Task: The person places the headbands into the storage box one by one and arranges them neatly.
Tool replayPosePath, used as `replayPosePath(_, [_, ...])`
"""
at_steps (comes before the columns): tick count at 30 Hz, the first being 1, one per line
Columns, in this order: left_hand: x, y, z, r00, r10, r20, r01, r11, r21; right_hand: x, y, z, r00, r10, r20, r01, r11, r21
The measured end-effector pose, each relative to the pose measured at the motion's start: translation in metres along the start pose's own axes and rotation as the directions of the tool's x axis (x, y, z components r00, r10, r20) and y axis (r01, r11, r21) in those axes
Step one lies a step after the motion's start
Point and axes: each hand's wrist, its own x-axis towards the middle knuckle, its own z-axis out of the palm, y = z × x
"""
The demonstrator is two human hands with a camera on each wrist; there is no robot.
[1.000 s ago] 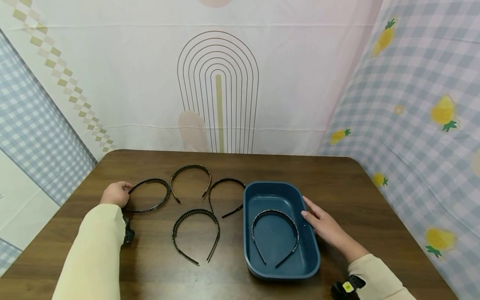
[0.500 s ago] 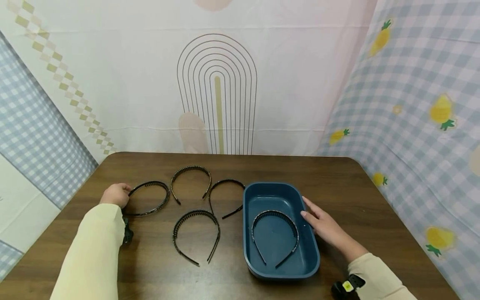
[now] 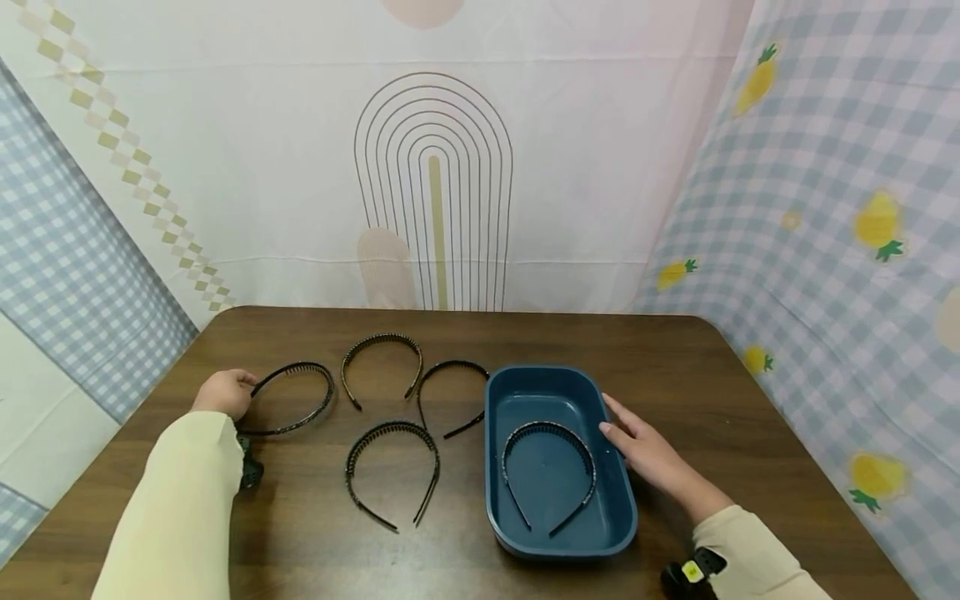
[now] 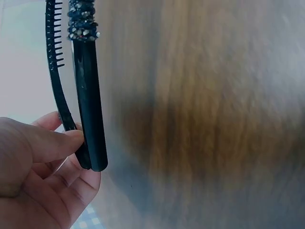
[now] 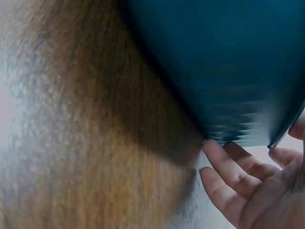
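My left hand (image 3: 225, 394) pinches one end of a black toothed headband (image 3: 331, 396) at the table's left. In the left wrist view, the headband's smooth end (image 4: 89, 105) lies near the thumb and fingers, with glittery beading above it. A blue plastic basin (image 3: 551, 546) stands right of centre, holding another dark headband (image 3: 550, 426). Against the basin's right side rests my right hand (image 3: 652, 454), thumb near the rim. The right wrist view shows fairly straight fingers (image 5: 228, 167) touching the basin's outer wall (image 5: 214, 57).
Between the left hand and the basin lie a brownish toothed headband (image 3: 382, 337), a thin black headband (image 3: 453, 363) close to the basin's left edge, and a thicker dark headband (image 3: 393, 427) nearer me. All are on the brown wooden table (image 3: 360, 567). Patterned cloths hang around it.
My left hand has shifted slightly left with the headband in its grip. The right hand stays at the basin, and the other headbands lie as before.
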Motion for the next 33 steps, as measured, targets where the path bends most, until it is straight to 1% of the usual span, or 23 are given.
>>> replayPosePath(7, [0.001, 0.007, 0.004, 0.997, 0.039, -0.059, -0.039, 0.999, -0.001, -0.001, -0.001, 0.002, 1.0, 0.013, -0.006, -0.012, 1.0, 0.02])
replayPosePath(11, [0.0, 0.013, 0.005, 0.996, 0.059, -0.066, -0.061, 0.998, -0.015, 0.0, 0.0, 0.002, 1.0, 0.014, -0.001, -0.014, 0.999, 0.03])
replayPosePath(16, [0.001, 0.022, 0.003, 0.994, 0.093, -0.065, -0.099, 0.991, -0.093, 0.001, 0.0, 0.001, 1.0, 0.011, 0.002, -0.011, 0.999, 0.034])
replayPosePath(19, [0.0, 0.028, 0.002, 0.993, 0.09, -0.078, -0.101, 0.985, -0.14, 0.001, 0.001, 0.001, 1.0, 0.008, 0.0, -0.008, 1.0, 0.03])
replayPosePath(28, [-0.003, 0.051, 0.003, 0.988, 0.072, -0.137, -0.099, 0.975, -0.199, 0.003, 0.001, 0.001, 1.0, 0.006, 0.004, -0.006, 0.999, 0.036])
replayPosePath(30, [-0.003, 0.058, 0.004, 0.987, 0.071, -0.142, -0.1, 0.972, -0.211, 0.003, 0.001, 0.001, 1.0, 0.006, 0.004, -0.006, 0.999, 0.031])
replayPosePath(33, [-0.005, 0.067, 0.004, 0.989, 0.066, -0.13, -0.096, 0.967, -0.238, 0.002, 0.001, 0.001, 1.0, 0.01, 0.002, -0.01, 1.0, 0.028])
